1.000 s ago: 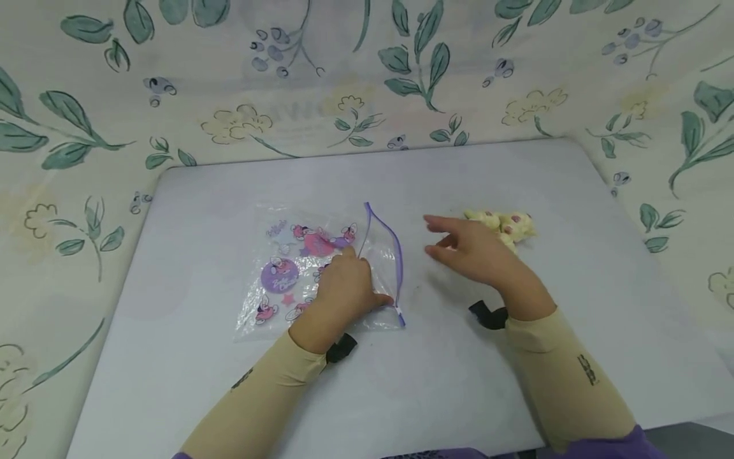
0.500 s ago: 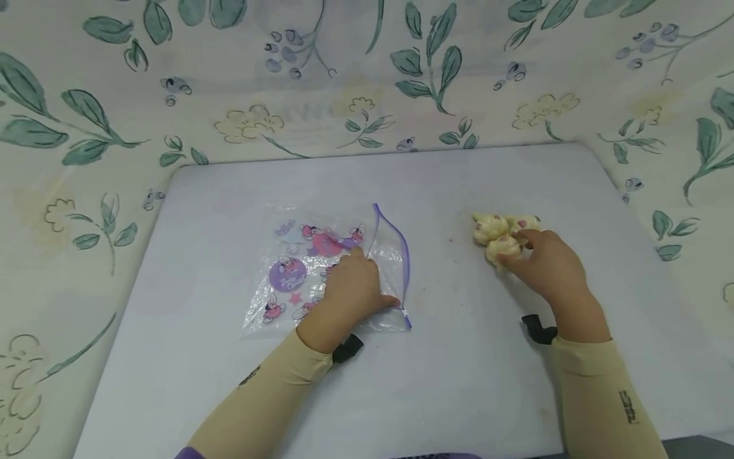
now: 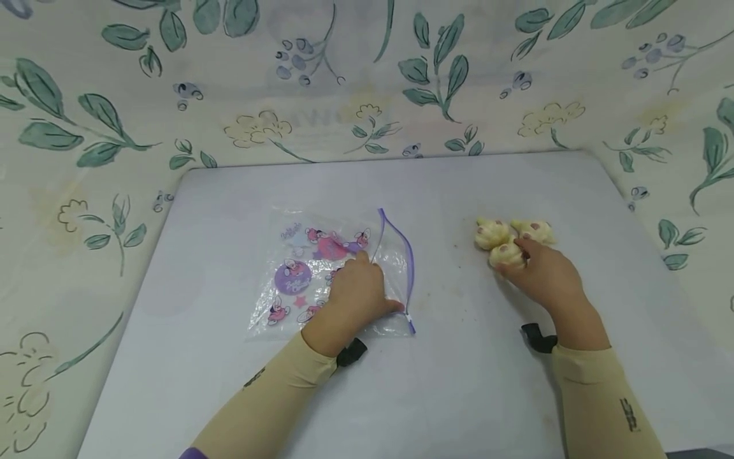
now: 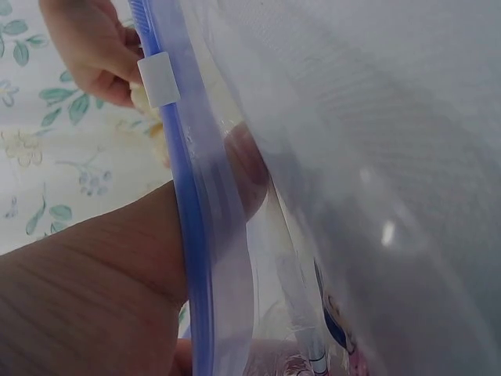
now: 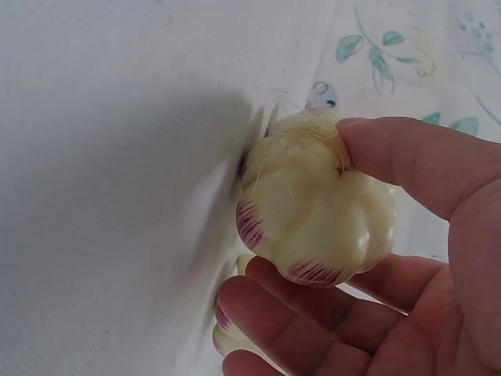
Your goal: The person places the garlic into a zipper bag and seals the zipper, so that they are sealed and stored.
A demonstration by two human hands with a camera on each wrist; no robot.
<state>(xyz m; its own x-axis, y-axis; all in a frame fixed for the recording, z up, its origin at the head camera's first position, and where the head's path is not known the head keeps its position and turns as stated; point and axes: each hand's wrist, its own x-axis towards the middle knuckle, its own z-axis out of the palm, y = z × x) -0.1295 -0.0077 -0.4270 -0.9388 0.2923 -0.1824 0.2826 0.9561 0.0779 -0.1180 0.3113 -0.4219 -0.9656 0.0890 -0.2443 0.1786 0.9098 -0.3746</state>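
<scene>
Right hand pinches a garlic bulb while the left presses on a printed bag

The left hand (image 3: 357, 290) rests on a clear plastic bag (image 3: 315, 264), its thumb stretched out toward the purple zip strip (image 3: 410, 268) and its index finger pointing away from the person; how the other fingers lie cannot be told. The bag lies flat on the white bench (image 3: 459, 382), left of the garlic and well apart from it, printed with pink and purple cartoon figures, a purple disc and a star. Its mouth faces right and gapes, the zip strip bowed outward. In the left wrist view the strip crosses in front of the hand, with a white slider (image 4: 159, 79) on it.

The right hand (image 3: 545, 274) grips the front bulb (image 3: 507, 255), the one nearest the person: the thumb sits on the stringy root end, the fingers curve beneath. The bulb is cream with reddish-purple streaks. Just beyond it lie a left bulb (image 3: 490, 234) and a right bulb (image 3: 537, 231), all three clustered on the right half of the bench.

Both forearms wear tan sleeves (image 3: 590, 395), with a black piece (image 3: 538, 338) at each wrist. Behind the bench hangs a pale covering (image 3: 321, 105) patterned with green leaves, yellow flowers and blue berries.
</scene>
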